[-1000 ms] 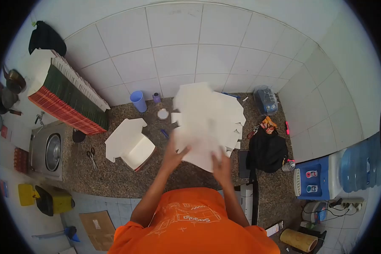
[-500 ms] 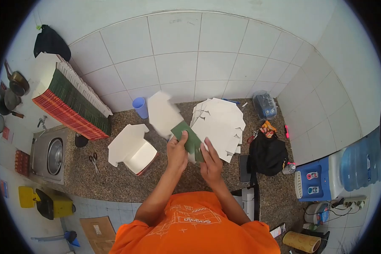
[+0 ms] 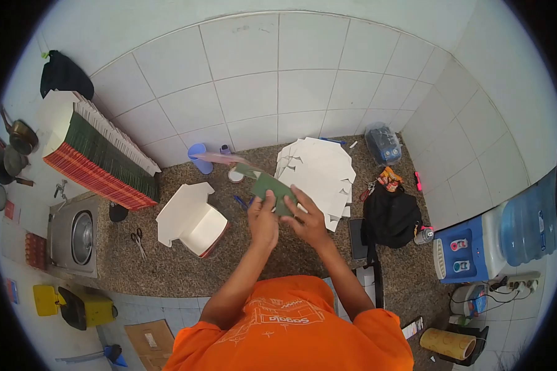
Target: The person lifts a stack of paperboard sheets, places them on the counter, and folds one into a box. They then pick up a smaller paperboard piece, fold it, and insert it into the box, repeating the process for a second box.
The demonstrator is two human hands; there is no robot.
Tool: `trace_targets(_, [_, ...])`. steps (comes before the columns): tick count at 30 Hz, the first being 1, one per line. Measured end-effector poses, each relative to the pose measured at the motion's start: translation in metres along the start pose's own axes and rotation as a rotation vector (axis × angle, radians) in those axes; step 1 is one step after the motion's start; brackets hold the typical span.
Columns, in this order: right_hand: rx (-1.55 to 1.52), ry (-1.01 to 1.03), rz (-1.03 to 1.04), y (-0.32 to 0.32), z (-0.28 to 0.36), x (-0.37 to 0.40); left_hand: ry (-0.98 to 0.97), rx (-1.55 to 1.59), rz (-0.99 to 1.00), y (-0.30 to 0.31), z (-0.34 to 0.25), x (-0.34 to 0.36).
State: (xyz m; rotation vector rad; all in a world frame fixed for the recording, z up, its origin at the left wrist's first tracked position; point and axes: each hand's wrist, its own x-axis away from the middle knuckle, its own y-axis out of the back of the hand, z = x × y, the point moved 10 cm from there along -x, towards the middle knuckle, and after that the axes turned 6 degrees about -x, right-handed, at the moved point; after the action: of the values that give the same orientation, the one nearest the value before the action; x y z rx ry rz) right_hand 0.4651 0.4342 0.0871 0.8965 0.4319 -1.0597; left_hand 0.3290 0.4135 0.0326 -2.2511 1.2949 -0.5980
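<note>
A partly folded cardboard box blank [image 3: 269, 187], green on the side facing me, is held up over the counter; its far flap looks pinkish and blurred. My left hand [image 3: 263, 219] is closed on the near left of it, thumb pressed on the green panel. My right hand [image 3: 307, 219] grips the right edge, fingers bent over the green face. To the left stands an open folded box [image 3: 205, 229], white inside, with its lid raised. Just right of the held piece lies a pile of flat white box blanks [image 3: 318, 170].
A tall stack of green and red boxes [image 3: 108, 154] leans at the left by the sink [image 3: 74, 238]. Scissors [image 3: 139, 242], a blue cup [image 3: 200, 158] and a tape roll [image 3: 235, 175] lie on the counter [image 3: 253, 272]. A black bag [image 3: 393, 219] sits at right.
The box blank has turned, so its far white flap is now seen edge-on and coloured. My right hand has moved up along it. The tape roll has come into view.
</note>
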Motion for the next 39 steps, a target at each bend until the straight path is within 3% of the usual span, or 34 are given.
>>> trace_targets(1, [0.001,-0.001,0.0,-0.003,0.0,-0.002,0.002,0.0,0.0,-0.004,0.005,0.004])
trace_targets(3, [-0.326,-0.365,-0.23,0.005,-0.036,0.003,-0.012,-0.054,0.062,-0.017,0.011,0.01])
trace_targets(4, [-0.465,-0.416,-0.266,0.004,-0.039,0.004,0.01,-0.087,0.063,-0.017,0.009,0.01])
trace_targets(5, [-0.467,-0.418,-0.265,0.009,-0.034,0.005,0.011,-0.088,0.06,-0.013,0.006,0.007])
trace_targets(7, [-0.333,-0.266,-0.009,0.003,-0.007,0.001,0.0,-0.043,0.105,-0.013,-0.008,0.002])
trace_targets(8, [-0.334,-0.268,-0.009,-0.001,-0.005,0.004,-0.007,-0.063,0.08,-0.012,-0.012,0.001])
trace_targets(11, [-0.127,-0.245,-0.08,-0.012,0.001,0.014,0.033,-0.131,0.006,-0.008,0.004,0.007])
trace_targets(13, [-0.236,-0.459,-0.329,-0.008,-0.028,0.031,0.051,-0.108,0.032,0.0,0.027,0.008])
trace_targets(17, [-0.471,-0.503,-0.467,-0.007,-0.027,0.032,-0.003,-0.191,0.095,-0.003,0.027,0.011])
trace_targets(19, [-0.635,-0.474,-0.417,-0.001,-0.02,0.022,-0.215,-0.625,0.057,-0.008,-0.005,0.018])
trace_targets(20, [-0.636,-0.48,-0.418,0.004,-0.02,0.022,-0.261,-0.664,0.08,0.002,-0.002,0.011])
trace_targets(21, [-0.618,-0.548,-0.429,0.011,-0.026,0.026,-0.253,-0.666,0.08,0.005,-0.014,0.016])
trace_targets(23, [-0.593,-0.631,-0.436,0.025,-0.035,0.031,0.069,-0.761,0.238,0.001,-0.006,0.034])
trace_targets(25, [-0.019,-0.51,-0.223,0.038,-0.022,0.019,0.002,-0.8,0.271,0.01,-0.01,0.042])
trace_targets(26, [-0.088,-0.708,-0.093,0.024,-0.042,0.044,0.026,-0.883,0.363,0.013,-0.009,0.047])
trace_targets(27, [-0.092,-0.721,-0.08,0.026,-0.042,0.051,0.053,-0.967,0.456,0.014,-0.004,0.054])
trace_targets(29, [-0.565,-1.056,0.136,-0.007,-0.053,0.085,0.094,-0.95,0.387,0.027,0.0,0.059])
trace_targets(31, [-0.681,-1.063,0.224,-0.007,-0.038,0.083,0.139,-0.932,0.321,0.034,0.001,0.066])
trace_targets(33, [-0.631,-0.998,0.341,-0.011,-0.02,0.067,0.177,-1.079,0.422,0.022,0.0,0.068])
trace_targets(34, [-0.512,-0.855,0.245,-0.009,-0.028,0.063,0.181,-1.078,0.424,0.025,0.003,0.064])
trace_targets(37, [-0.287,-0.697,0.244,-0.007,-0.013,0.045,0.144,-0.935,0.407,0.029,0.003,0.05])
trace_targets(39, [-0.337,-0.701,0.315,-0.014,-0.01,0.042,0.163,-0.945,0.444,0.027,0.003,0.048])
